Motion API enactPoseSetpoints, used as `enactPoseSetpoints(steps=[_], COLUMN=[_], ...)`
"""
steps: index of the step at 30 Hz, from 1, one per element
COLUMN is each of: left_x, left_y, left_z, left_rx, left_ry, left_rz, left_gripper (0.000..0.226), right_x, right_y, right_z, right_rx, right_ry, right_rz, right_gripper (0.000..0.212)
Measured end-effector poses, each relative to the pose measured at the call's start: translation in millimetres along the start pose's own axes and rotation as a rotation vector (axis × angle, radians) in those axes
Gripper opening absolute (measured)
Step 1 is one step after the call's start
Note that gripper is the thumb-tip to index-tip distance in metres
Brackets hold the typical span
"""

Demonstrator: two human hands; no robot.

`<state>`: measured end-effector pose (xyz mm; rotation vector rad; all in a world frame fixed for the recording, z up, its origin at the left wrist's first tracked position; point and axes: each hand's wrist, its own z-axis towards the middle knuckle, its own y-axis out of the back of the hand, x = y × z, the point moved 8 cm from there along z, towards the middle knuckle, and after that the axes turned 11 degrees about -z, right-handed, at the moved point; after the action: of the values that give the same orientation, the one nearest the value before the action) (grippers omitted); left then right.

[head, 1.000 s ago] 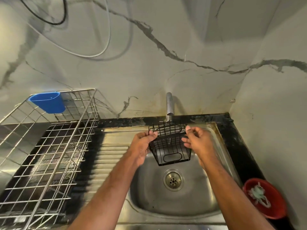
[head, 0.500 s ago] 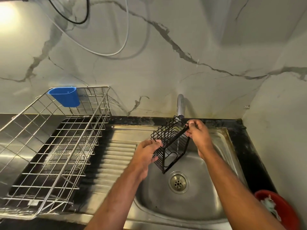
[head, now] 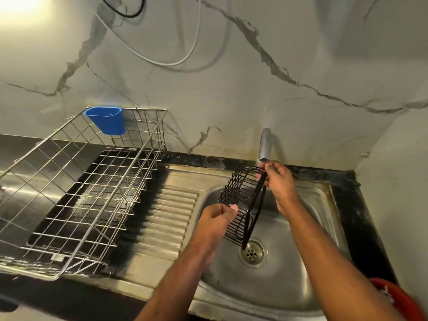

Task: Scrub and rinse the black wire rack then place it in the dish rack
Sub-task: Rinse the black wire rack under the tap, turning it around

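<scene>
Over the round stainless steel sink bowl (head: 289,286) you hold the small black wire rack (head: 243,205) tilted on edge, just under the grey tap spout (head: 264,144). Your right hand (head: 279,181) pinches its upper rim with curled fingers; your left hand (head: 216,220) grips the lower edge, fingers closed round the wires. Tipping it this way likely lets water run through the mesh and down to the drain (head: 252,252). Beyond the ribbed steel drainboard (head: 166,218), the large silver wire dish rack (head: 76,193) carries a blue plastic cup (head: 106,120). Marbled wall panels (head: 231,89) enclose the corner.
</scene>
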<state>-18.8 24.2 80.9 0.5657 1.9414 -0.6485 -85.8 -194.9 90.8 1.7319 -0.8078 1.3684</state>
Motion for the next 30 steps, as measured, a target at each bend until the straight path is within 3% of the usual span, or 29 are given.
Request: enactPoseSetpoints(steps=[5,16,21,24,28,30], left_x=[3,-12,-30,-35,-42,-43], left_y=[0,6,-4,-12,-21,-27], left_z=[-10,-15,-9,-4,4,8], left_rx=[-0.001,-0.052,-0.021,0.024,0.076,0.09], left_ry=[0.017,0.022,-0.031,-0.05,-0.073,-0.085], left_rz=[-0.036,-0.132,-0.115,-0.12,-0.066,-0.011], left_gripper=[0.031,0.012,0.023,0.026,0.024,0.016], right_x=[1,-1,-4,-7,-11,-12], right_y=[-14,3,24,33,42,45], right_z=[5,-20,-45,-57,-72,-73], right_rx=[0.047,0.003,0.003,0.043,0.18,0.174], right_ry=[-0.027,-0.006,0.05,0.094,0.076,0.056], right_rz=[0.024,0.05,-0.215,-0.428,-0.58,-0.684], right_gripper=[0.022,0.023,0.029,0.041,0.084,0.088])
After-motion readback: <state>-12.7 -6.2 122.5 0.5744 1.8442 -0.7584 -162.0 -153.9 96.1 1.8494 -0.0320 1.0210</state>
